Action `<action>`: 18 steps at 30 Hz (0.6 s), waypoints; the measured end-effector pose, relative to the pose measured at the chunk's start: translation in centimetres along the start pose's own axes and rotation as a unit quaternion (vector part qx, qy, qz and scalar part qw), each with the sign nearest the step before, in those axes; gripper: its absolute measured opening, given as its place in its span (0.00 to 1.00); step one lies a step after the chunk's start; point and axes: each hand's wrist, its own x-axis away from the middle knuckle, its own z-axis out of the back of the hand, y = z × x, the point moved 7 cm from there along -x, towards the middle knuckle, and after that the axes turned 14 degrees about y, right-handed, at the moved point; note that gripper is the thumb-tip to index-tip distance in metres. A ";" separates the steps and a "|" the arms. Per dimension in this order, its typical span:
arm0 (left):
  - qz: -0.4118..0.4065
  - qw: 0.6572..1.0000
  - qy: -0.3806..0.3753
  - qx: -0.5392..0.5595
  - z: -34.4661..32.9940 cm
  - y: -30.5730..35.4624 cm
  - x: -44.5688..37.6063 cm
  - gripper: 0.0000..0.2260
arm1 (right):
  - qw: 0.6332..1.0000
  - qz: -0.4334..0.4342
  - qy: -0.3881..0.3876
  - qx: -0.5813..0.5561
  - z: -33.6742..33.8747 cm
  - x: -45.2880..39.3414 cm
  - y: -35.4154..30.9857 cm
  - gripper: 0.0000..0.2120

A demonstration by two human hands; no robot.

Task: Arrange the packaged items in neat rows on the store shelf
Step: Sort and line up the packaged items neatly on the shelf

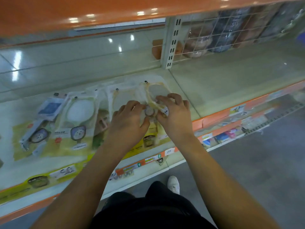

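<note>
Several flat clear packets with yellow-green cards lie in a row on the pale store shelf (pixel 222 83). One packet with a white ring and a cartoon face (pixel 79 119) lies left of centre, and a blue one (pixel 41 123) lies further left. Both hands meet over the rightmost packet (pixel 154 91), which shows a cream-coloured ring. My left hand (pixel 128 123) has its fingers curled on that packet's middle. My right hand (pixel 175 113) pinches its right edge. Its lower part is hidden under my hands.
An orange shelf (pixel 82 12) hangs overhead. A slotted upright post (pixel 171 43) and a wire grid (pixel 231 30) with dark bagged goods stand at the back right. Orange price strips (pixel 231 113) line the shelf front, and lower shelves hold more goods (pixel 226 136).
</note>
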 end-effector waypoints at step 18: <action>0.041 0.998 0.002 -0.045 -8.6 12.7 -4.8 0.16 | 0.999 -0.019 -0.040 -0.019 3.2 -8.0 15.9 0.23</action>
